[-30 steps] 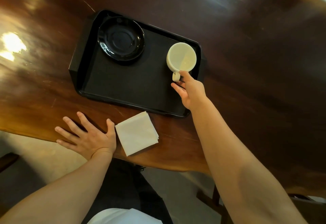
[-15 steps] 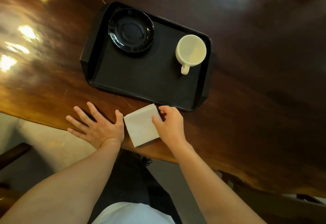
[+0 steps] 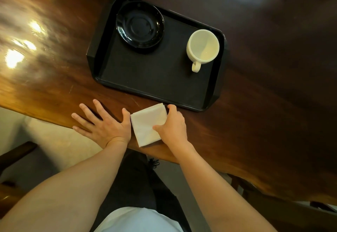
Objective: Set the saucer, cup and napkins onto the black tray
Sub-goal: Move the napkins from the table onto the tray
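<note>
The black tray (image 3: 145, 85) lies on the dark wooden table (image 3: 264, 95). A black saucer (image 3: 140, 26) sits in its far left corner. A cream cup (image 3: 203, 46) stands upright in its far right corner, handle toward me. A stack of white napkins (image 3: 145, 124) lies on the table just in front of the tray's near edge. My right hand (image 3: 172, 126) grips the stack's right side, index finger at its far corner and thumb on top. Flat on the table lies my left hand (image 3: 104, 125), fingers spread, thumb touching the stack's left edge.
The table's near edge (image 3: 45, 120) runs right under my left hand. Light glare patches show on the wood at the left. Below the edge I see my dark trousers, pale floor and a wooden seat part at the lower right.
My right hand let go of the cup's handle, came back to the napkins and closed over their right side. The left hand stayed flat. The camera view shifted, so the tray appears further right.
</note>
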